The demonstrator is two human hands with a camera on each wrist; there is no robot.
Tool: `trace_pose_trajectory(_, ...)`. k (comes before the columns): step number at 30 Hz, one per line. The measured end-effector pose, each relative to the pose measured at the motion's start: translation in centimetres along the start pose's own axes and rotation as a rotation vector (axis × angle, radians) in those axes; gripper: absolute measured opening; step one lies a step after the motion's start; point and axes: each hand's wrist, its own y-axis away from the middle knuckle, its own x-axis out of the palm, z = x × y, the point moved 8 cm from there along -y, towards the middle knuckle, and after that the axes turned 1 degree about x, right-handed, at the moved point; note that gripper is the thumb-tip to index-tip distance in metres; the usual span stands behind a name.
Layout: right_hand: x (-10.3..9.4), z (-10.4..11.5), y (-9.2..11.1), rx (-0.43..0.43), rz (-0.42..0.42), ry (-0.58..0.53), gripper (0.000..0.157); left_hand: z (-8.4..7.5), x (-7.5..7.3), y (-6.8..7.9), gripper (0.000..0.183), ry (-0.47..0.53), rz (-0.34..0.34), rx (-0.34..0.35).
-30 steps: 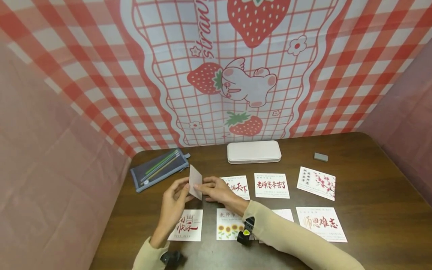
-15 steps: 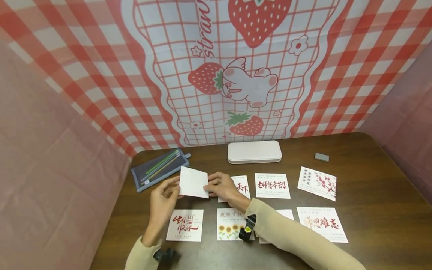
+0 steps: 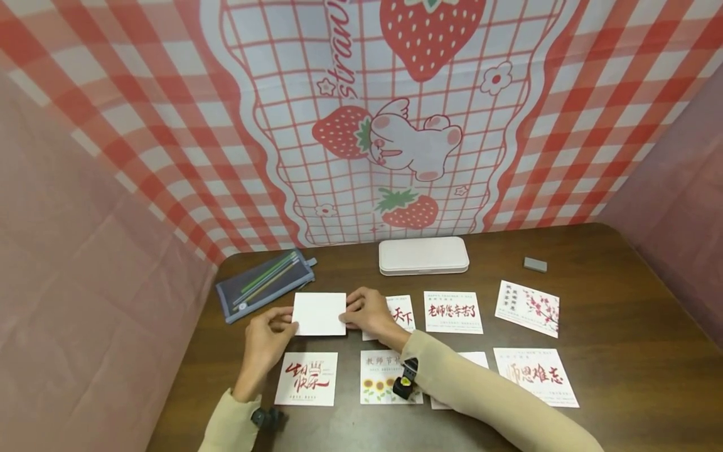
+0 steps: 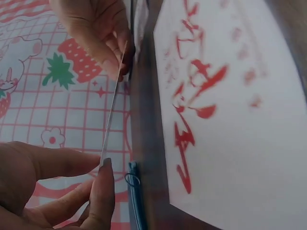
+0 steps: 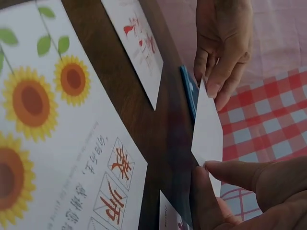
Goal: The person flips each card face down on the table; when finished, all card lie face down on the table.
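Observation:
A square white card [image 3: 319, 314] with its plain side up is held level between both hands, close over the table. My left hand [image 3: 267, 339] pinches its left edge between thumb and fingers; my right hand [image 3: 373, 314] pinches the right edge. In the left wrist view the card [image 4: 112, 110] appears almost edge-on, its underside hidden. Nearer me lies a card with red lettering and a cake drawing [image 3: 307, 379]. A red-lettered card [image 3: 402, 314] is partly covered by my right hand, and a sunflower card [image 3: 378, 380] sits below the right wrist.
Several more printed cards lie to the right, among them a blossom card [image 3: 530, 307] and a red-lettered card [image 3: 454, 312]. A mesh pencil pouch [image 3: 265, 282] is at the back left, a white case [image 3: 423, 255] at the back, and a small grey block [image 3: 535, 264] at right.
The card has turned from nearly edge-on to plain face up, then come down flatter toward the table. My left hand has shifted left and slightly toward me.

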Motion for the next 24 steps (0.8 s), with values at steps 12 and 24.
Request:
trace_pose_trajectory(12,0.3,0.3,-0.3,-0.019,-0.048,0.167,0.031,1.1,0.6,-0.6,0.036,-0.069,0.047,0.000)
trace_pose_trajectory(24,0.3,0.6,-0.4,0.012,-0.033,0.189,0.031,2.0,1.2,-0.8,0.044,-0.094,0.100,-0.035)
